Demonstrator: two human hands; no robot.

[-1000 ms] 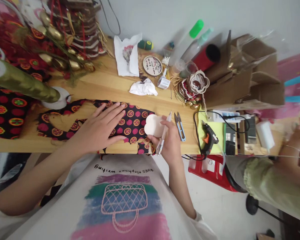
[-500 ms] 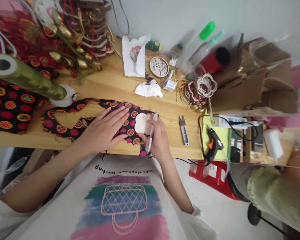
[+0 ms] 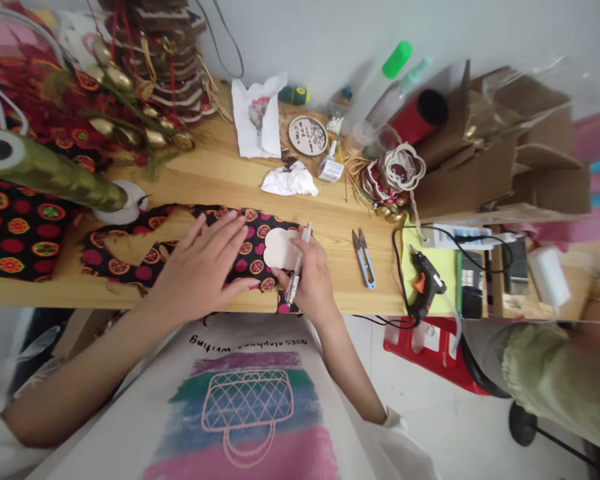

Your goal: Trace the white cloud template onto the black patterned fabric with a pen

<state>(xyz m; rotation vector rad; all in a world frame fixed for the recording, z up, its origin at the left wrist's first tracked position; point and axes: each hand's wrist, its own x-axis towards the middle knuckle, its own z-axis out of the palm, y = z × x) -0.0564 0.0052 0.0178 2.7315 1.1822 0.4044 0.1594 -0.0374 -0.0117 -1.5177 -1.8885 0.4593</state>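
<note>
My left hand is over the black patterned fabric, palm down with fingers stretched out. Whether its palm touches the cloth I cannot tell. A pen slants across the fingers of my right hand, which closes around it. Under those same fingers, a pale flower-shaped piece lies at the right end of the fabric, partly covered by thumb and forefinger. The fabric is printed with red dots and orange slices and has a ragged cut-out on its left side.
Blue thread snips lie right of my right hand. Beyond them are a black glue gun and an open cardboard box. A ribbon roll stands at left. Crumpled tissue lies behind the fabric. Another person's sleeve shows at right.
My left hand has lifted slightly and shifted left, its fingers still stretched. The right hand keeps the pen and the flower-shaped piece in much the same place. The view has shifted a little.
</note>
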